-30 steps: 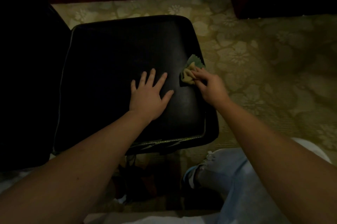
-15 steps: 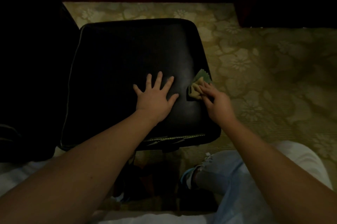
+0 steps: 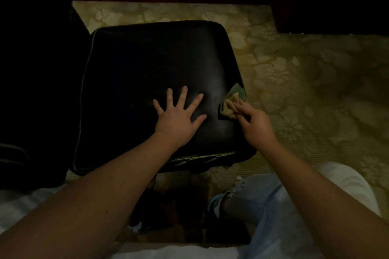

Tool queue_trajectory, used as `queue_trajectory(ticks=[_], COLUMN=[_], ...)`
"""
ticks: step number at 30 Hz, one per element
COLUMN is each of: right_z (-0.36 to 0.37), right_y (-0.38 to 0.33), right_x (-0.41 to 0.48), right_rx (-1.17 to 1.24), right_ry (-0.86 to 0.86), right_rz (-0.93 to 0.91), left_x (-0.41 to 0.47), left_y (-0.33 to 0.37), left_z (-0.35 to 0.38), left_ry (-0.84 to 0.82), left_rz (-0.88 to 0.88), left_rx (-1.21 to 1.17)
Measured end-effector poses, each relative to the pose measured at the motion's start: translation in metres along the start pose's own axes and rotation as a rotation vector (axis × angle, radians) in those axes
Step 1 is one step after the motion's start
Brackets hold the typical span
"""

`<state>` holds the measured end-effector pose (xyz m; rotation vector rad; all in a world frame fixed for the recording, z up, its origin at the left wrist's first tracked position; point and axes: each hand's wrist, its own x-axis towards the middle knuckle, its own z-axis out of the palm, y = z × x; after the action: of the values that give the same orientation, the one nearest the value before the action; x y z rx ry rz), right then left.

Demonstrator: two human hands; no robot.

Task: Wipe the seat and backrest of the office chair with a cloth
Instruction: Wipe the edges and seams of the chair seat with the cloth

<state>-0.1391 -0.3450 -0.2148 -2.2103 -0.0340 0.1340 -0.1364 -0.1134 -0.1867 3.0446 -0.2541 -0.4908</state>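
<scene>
Black seat (image 3: 147, 69) is seen at frame centre. Left hand (image 3: 176, 120) is laid flat on it, fingers (image 3: 183, 96) spread straight, nothing held. Crumpled cloth (image 3: 229, 108) is found at the seat's right edge, pinched by the right hand (image 3: 255, 125). Patterned carpet (image 3: 305, 81) is noted right.

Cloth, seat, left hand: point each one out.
cloth (image 3: 229, 106): head view, its crumpled tan middle.
seat (image 3: 147, 65): head view, bare black cushion top.
left hand (image 3: 179, 120): head view, back of the hand.
</scene>
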Motion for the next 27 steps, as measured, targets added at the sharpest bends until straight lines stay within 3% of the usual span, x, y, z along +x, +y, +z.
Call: queue_trajectory(ticks=[10,18,27], right_z=[0.003,0.005,0.0], right_y=[-0.006,0.001,-0.004], right_x=[0.031,-0.024,0.007], right_rx=[0.005,0.051,0.009], right_ry=[0.06,0.067,0.023], right_rz=[0.023,0.096,0.021], left_x=[0.005,0.005,0.006], left_y=[0.004,0.007,0.008], left_z=[-0.001,-0.003,-0.003], left_ry=[0.001,-0.015,-0.02], left_rz=[-0.021,-0.032,-0.045], left_rx=[-0.024,-0.024,-0.017])
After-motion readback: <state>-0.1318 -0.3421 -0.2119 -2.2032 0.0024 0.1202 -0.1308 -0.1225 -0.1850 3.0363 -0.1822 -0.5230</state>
